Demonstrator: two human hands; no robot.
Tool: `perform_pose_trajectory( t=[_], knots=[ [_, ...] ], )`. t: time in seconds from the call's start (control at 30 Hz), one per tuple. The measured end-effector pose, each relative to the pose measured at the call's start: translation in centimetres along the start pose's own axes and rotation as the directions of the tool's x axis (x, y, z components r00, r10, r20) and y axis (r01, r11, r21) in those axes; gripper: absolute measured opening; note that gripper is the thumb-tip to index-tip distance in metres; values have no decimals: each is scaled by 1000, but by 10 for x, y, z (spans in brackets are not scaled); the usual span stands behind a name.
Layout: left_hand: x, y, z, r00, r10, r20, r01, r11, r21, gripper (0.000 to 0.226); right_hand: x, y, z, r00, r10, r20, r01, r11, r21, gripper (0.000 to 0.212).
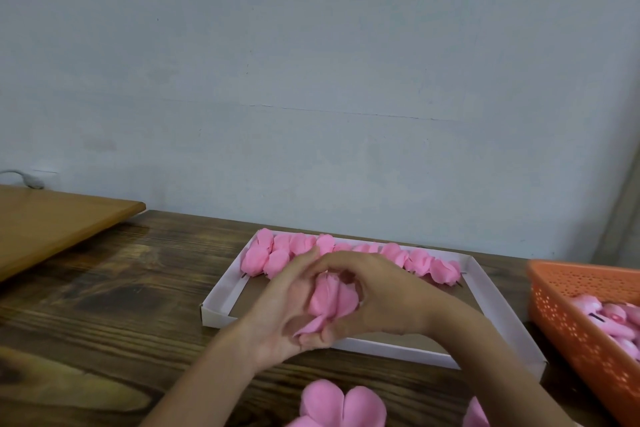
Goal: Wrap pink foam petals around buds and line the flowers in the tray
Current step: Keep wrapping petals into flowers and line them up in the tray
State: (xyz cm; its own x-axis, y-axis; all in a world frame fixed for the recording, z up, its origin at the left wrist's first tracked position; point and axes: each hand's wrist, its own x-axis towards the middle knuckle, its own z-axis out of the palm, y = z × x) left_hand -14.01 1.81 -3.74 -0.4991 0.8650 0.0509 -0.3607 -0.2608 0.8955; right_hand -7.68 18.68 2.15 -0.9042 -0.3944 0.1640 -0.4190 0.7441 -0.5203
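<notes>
From my remote seat I read the scene off the dark wooden table [104,305] first. The white tray [225,282] sits square in front of the person, I judge so that a finished piece can go straight down into it. The orange basket [571,333] stands just beside the tray on the right, within easy reach; its pink pieces [609,319] look like stock, though the frame edge cuts them off and I cannot tell buds from petals. A row of finished flowers [429,265] lines the tray's far wall, so filling seems to run from back to front. The near part of the tray is bare.

Above that bare part the two hands meet. The left hand [277,315] cups from below and the right hand [388,295] curls over, both closed around one pink foam flower [332,302] — pressing the petals in, I think. The bud inside is hidden by foam and fingers. Loose petals [341,406] lie on the table near the wrists — cropped at the bottom edge, ready for the next wrap.
</notes>
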Motion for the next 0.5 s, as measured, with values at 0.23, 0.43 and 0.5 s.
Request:
perform_pose_trajectory(
  t=[0.23, 0.43, 0.5],
  knots=[
    [-1, -1, -3, 988, -61, -142, 45, 992, -116, 79, 6, 0, 6, 997, -67, -34, 65, 996, -60, 27],
    [-3, 1, 2, 971, -98, -217, 70, 989, -130, 82, 7, 2, 11, 998, -51, -43, 48, 997, -66, 8],
    [-3, 3, 7, 962, -117, -248, 98, 992, -85, 77, 7, 2, 10, 997, -54, -50, 50, 996, -75, 7]
  ],
)
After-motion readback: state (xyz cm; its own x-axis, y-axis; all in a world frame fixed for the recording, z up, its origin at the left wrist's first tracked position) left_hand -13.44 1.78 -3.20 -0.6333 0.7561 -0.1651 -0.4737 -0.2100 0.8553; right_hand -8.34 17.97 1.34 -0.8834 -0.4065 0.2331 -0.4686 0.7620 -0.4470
